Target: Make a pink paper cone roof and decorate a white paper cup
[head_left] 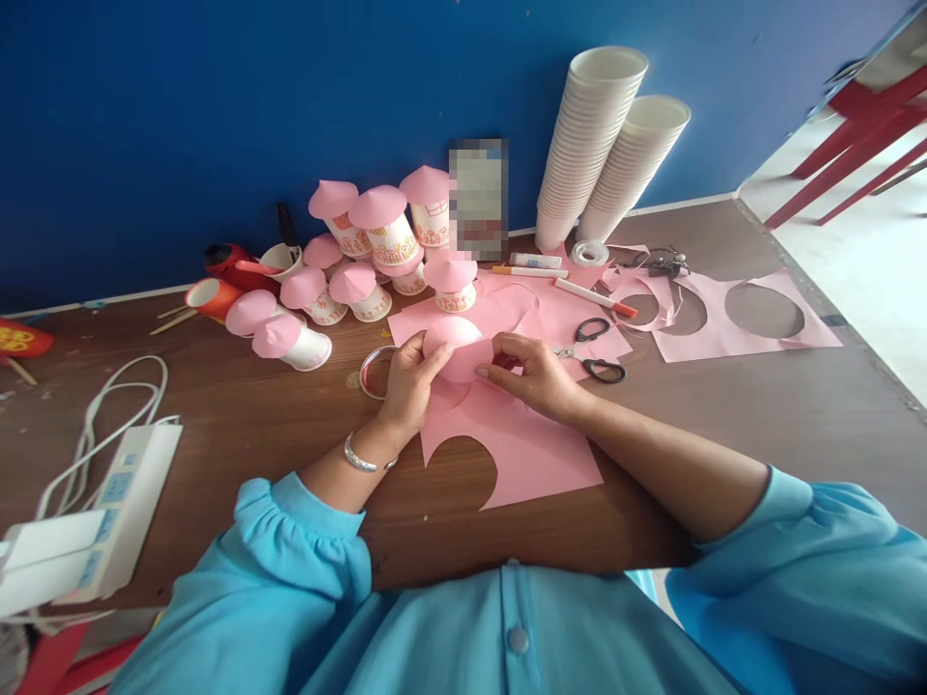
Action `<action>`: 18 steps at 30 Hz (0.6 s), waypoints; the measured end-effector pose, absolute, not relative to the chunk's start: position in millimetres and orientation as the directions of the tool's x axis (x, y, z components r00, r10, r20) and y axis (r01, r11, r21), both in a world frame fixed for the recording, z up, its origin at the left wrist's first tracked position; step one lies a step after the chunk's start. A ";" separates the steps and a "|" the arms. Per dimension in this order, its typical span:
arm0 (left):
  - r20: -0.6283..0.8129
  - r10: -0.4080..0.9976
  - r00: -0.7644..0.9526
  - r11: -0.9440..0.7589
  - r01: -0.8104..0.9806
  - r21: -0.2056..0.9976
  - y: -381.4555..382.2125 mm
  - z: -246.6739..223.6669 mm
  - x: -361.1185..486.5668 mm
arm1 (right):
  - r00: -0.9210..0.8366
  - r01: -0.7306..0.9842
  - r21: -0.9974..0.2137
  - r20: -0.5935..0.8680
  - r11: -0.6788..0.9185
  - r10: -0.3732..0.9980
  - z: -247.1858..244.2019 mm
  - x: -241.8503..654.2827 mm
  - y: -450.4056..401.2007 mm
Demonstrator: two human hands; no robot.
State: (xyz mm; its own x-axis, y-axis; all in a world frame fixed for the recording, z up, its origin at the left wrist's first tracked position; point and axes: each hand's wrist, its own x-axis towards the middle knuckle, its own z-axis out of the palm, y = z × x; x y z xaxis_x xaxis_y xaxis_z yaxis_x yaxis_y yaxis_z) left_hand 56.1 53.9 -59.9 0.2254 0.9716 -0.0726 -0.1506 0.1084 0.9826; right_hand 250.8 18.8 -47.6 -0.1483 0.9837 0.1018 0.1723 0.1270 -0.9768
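Note:
Between my two hands is a pink paper disc point(455, 355), raised over the table and curved like a shallow cone. My left hand point(414, 381) grips its left edge, thumb lying on top. My right hand point(534, 375) pinches the right edge between thumb and fingers. Under them lies a pink paper sheet point(536, 454) with a rounded piece cut out of its near side. Black-handled scissors point(594, 330) rest just right of my right hand, their blades partly hidden. Beyond the disc stands a decorated paper cup point(455, 297) topped with a pink cone.
Several pink-roofed cups point(387, 232) cluster at the back left. Two tall stacks of white cups point(590, 145) lean near the blue wall. Markers point(595, 297), a glue stick point(534, 261), a tape roll point(590, 253) and cut pink sheets point(695, 338) lie rightward. A power strip point(137, 502) sits left.

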 end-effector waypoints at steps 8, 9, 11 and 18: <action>-0.114 0.934 0.340 0.185 -0.185 0.965 48.9 -50.5 58.6 | -0.056 0.044 -0.999 0.002 0.004 0.998 -48.8 253.4 22.8; -0.125 0.926 0.357 0.206 -0.198 0.958 48.1 -48.3 59.6 | -0.029 0.029 -0.999 0.035 0.036 0.999 -48.7 253.2 23.4; -0.149 0.909 0.389 0.244 -0.207 0.947 47.3 -45.2 60.8 | 0.020 -0.017 -0.996 0.087 0.087 0.996 -47.9 252.6 24.2; -0.183 0.855 0.486 0.302 -0.180 0.936 50.3 -46.8 58.1 | -0.079 -0.243 -0.960 -0.120 -0.136 0.990 -48.1 251.4 23.8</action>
State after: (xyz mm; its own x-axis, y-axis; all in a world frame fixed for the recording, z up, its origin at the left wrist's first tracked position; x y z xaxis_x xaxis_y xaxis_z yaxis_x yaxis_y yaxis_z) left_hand 58.1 50.3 -46.8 0.4860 0.8547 -0.1827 -0.1799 0.3024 0.9360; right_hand 251.4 23.8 -48.1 -0.0790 0.9896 -0.1203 -0.2428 -0.1362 -0.9605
